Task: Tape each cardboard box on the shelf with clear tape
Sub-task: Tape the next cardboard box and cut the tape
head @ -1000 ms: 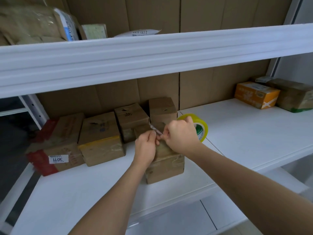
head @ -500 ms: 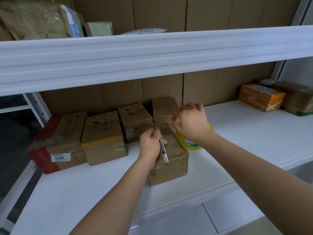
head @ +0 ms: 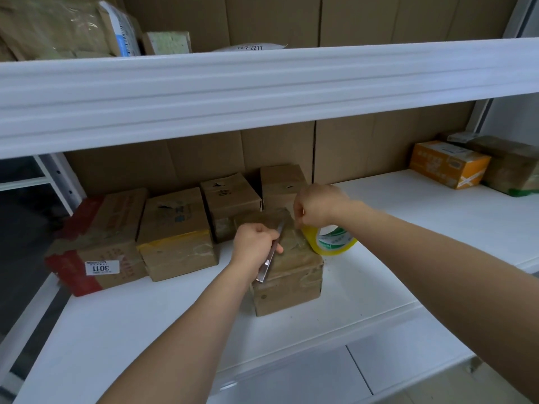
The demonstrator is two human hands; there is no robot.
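Observation:
A small cardboard box [head: 291,275], wrapped in shiny clear tape, stands near the front of the white shelf [head: 393,243]. My left hand [head: 253,243] hovers over the box's left top edge and grips a slim metal cutter [head: 269,258], blade pointing away from me. A yellow-rimmed roll of clear tape [head: 332,242] leans on the shelf against the box's right side. My right hand [head: 318,204] sits over the roll's top with fingers curled on it. Behind stand three brown boxes [head: 175,228] [head: 227,196] [head: 280,179].
A larger box with red tape and a white label [head: 99,237] is at the far left. An orange box [head: 446,163] and a dark carton [head: 513,164] sit at the back right. The upper shelf's thick white edge [head: 262,91] overhangs the work area.
The hands have parted after meeting at the tape above the box. My right hand has carried the roll down to the shelf beside the box. My left hand has drawn back with the cutter.

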